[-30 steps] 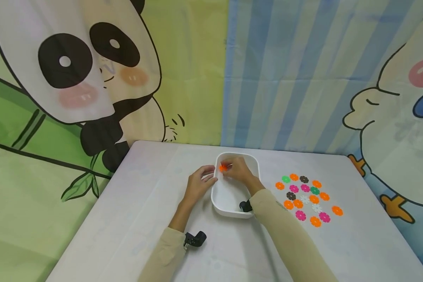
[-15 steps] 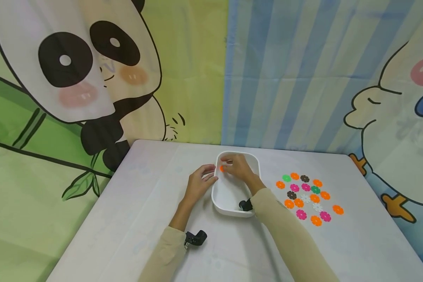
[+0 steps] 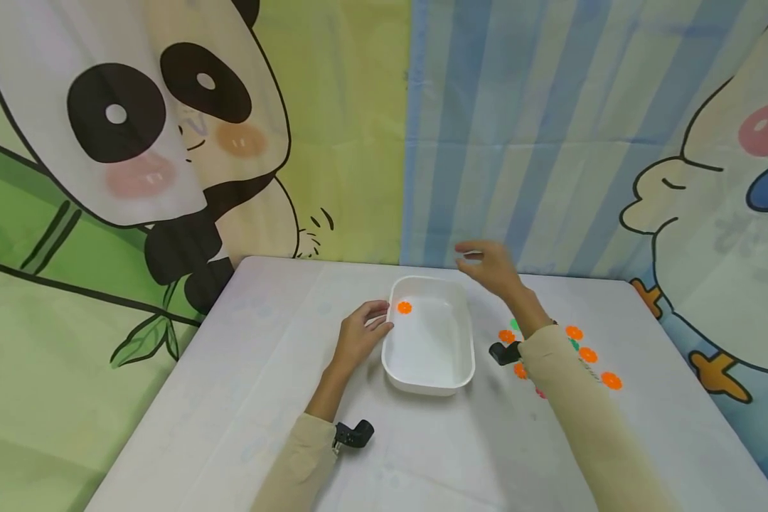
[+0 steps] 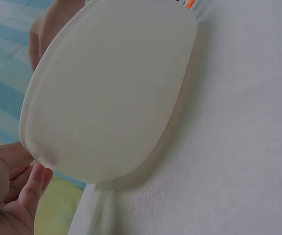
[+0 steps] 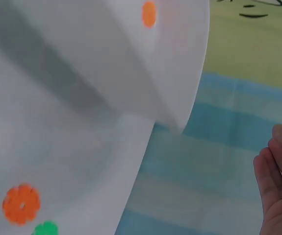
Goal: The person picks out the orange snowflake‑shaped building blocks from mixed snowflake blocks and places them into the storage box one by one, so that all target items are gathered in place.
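A white rectangular plastic tub [image 3: 430,350] with rounded corners stands on the table. Inside it, near the far left corner, lies an orange flower-shaped disc [image 3: 404,307]. My left hand [image 3: 356,336] holds the tub's left rim; the left wrist view has its thumb and fingertips [image 4: 38,172] meeting at the tub's edge. Above and beyond the far right corner of the tub is my right hand [image 3: 489,267], holding nothing, its thumb and fingers apart. Past my right forearm several loose orange discs [image 3: 611,380] show, partly covered by the sleeve.
Green discs [image 5: 46,228] lie among the orange ones on the white table [image 3: 243,398], right of the tub. Behind the table's far edge hangs a printed cloth [image 3: 345,128] with a cartoon panda. A small black camera [image 3: 355,434] is on each wrist.
My right hand has let go of the orange disc inside the tub and moved up and right, out over the far right corner. The left hand stays at the rim.
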